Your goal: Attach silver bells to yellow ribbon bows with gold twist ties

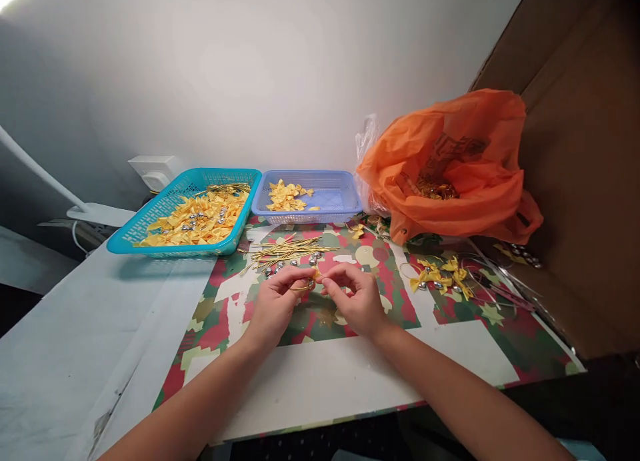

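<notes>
My left hand (275, 304) is pinched at the fingertips around a gold tie (303, 288), which bends in a small loop below the fingers. My right hand (360, 301) meets it, thumb and forefinger closed together at the same spot. A bit of yellow ribbon (316, 274) shows between the two hands' fingertips; the fingers hide most of it. Just beyond the hands lie a loose pile of gold ties (290, 249) and several small silver bells (280, 265).
A teal basket (116, 242) of yellow bows and bells stands back left, beside a blue-purple basket (343, 198) with more bows. An orange plastic bag (470, 214) sits back right. Finished-looking bows with bells (440, 278) lie right, before a cardboard wall (585, 214).
</notes>
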`<control>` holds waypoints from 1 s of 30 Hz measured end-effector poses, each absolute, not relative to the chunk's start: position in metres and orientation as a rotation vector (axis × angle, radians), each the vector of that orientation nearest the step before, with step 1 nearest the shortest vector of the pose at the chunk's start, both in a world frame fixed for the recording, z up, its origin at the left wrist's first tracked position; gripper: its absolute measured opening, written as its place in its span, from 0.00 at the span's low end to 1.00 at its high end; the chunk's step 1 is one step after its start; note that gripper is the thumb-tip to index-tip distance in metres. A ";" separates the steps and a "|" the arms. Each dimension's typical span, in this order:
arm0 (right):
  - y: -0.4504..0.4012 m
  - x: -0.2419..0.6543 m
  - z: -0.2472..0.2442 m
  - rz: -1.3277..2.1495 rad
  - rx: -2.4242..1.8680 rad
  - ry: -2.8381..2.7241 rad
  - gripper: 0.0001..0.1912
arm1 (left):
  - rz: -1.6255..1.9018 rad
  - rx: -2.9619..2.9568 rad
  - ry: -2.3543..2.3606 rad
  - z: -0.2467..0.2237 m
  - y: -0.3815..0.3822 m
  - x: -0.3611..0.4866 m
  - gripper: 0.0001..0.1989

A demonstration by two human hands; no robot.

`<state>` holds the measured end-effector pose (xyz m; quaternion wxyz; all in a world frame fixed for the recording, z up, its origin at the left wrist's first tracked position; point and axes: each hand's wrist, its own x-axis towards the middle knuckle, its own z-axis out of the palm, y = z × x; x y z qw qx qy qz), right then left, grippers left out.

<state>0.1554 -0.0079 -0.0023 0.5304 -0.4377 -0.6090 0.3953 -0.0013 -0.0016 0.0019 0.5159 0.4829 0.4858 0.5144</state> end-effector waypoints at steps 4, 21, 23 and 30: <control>-0.011 0.153 -0.003 0.986 -0.994 -1.441 0.04 | 1.276 1.321 1.180 0.002 -0.003 -0.002 0.07; -0.009 0.139 -0.016 1.087 -0.979 -1.257 0.03 | 1.289 1.345 1.245 0.003 -0.004 0.002 0.09; -0.007 0.138 -0.017 1.021 -1.025 -1.262 0.03 | 1.280 1.328 1.234 0.002 -0.005 0.003 0.09; -0.003 0.138 -0.015 0.723 -1.080 -1.365 0.05 | 1.254 1.365 1.215 -0.001 -0.005 0.005 0.09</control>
